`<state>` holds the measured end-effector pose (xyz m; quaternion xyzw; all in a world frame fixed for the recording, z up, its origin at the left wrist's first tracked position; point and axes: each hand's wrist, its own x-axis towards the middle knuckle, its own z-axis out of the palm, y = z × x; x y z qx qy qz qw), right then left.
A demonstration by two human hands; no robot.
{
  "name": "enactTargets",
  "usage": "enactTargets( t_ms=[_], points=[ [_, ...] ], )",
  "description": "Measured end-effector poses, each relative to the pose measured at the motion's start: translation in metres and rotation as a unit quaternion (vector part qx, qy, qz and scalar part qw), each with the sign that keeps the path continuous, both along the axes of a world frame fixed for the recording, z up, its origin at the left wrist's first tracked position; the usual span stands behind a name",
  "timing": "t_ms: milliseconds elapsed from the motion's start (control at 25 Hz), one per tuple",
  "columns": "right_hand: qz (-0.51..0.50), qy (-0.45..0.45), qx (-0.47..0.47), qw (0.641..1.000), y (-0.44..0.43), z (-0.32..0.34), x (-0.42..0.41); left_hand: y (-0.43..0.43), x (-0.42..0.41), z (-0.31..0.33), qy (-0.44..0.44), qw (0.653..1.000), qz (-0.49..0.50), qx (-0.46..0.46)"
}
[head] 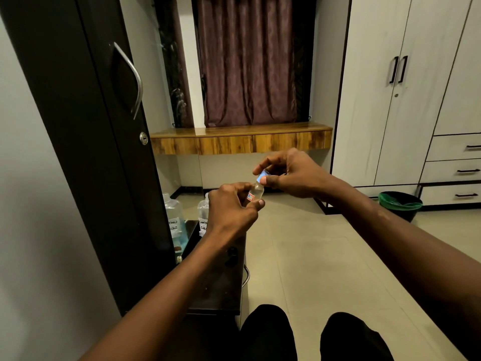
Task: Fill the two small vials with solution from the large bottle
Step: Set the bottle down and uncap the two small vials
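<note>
One vial (256,192) is up in the air between two hands. The left hand (233,211) fingers pinch its body and the right hand (292,175) fingers pinch its blue cap (261,175). One bottle (203,214) stands on the counter (218,287).

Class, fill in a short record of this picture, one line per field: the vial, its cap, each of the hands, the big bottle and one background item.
Small vial: clear, red-and-white label, held in the air
Blue cap: at the vial's top
Left hand: grips the vial's body
Right hand: pinches the cap
Large bottle: clear, handwritten label, stands on the dark cabinet behind the left hand
Second vial: not seen
Bin: green liner, on the floor at right
</note>
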<state>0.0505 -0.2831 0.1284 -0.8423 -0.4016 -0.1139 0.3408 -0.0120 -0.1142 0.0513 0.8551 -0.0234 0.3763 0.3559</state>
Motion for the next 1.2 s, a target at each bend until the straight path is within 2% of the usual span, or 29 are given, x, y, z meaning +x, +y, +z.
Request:
enactTargets(
  t_ms=[160,400,720,920,1200],
  points=[
    [0.003,0.018,0.036,0.999,0.006,-0.01,0.005,0.016,0.0,-0.016,0.068,0.997,0.0,-0.024],
    [0.011,0.055,0.045,0.997,0.028,-0.047,0.009,0.038,-0.014,-0.077,0.092,0.988,0.066,-0.104],
    [-0.019,0.076,-0.058,0.995,0.085,-0.138,0.021,0.062,-0.03,-0.149,0.138,0.969,0.14,-0.146],
    [-0.02,0.093,-0.126,0.987,0.109,-0.188,0.031,0.066,-0.022,-0.176,0.162,0.96,0.146,-0.177],
    [-0.012,0.107,-0.179,0.978,0.133,-0.21,0.036,0.076,-0.018,-0.192,0.163,0.957,0.14,-0.193]
  ],
)
